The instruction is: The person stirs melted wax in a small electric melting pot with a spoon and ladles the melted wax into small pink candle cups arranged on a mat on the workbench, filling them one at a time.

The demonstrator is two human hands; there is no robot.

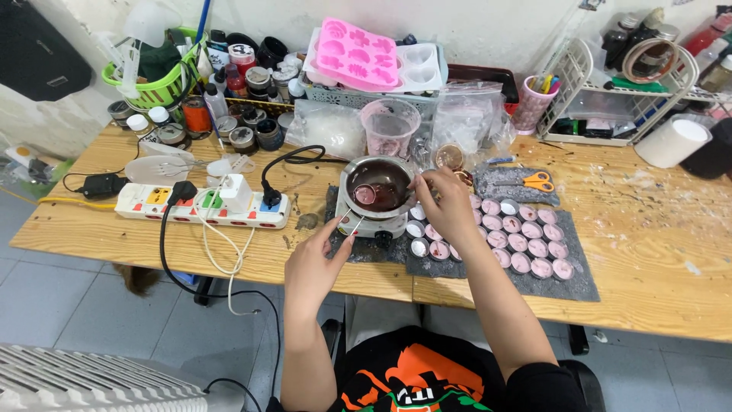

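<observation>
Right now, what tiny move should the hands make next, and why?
Probably lift the small pink cup out of the melting pot with the right hand toward the cups on the grey mat; the left hand is near the pot's base.

I can't tell what my right hand (446, 204) pinches at the rim of the melting pot (379, 183); the fingertips cover it. That hand also hides several of the small cups (521, 244) on the grey mat (581, 284). The thin stick at my left hand (319, 255) is too small to make out, grip unclear. The hot plate (364, 226) under the pot is mostly hidden. Jars (244, 137) behind the power strip (200, 204) overlap, contents unreadable. The white heater (91, 381) is cut by the bottom edge, the wire rack (610, 91) and bottles (713, 53) by the right edge.
</observation>
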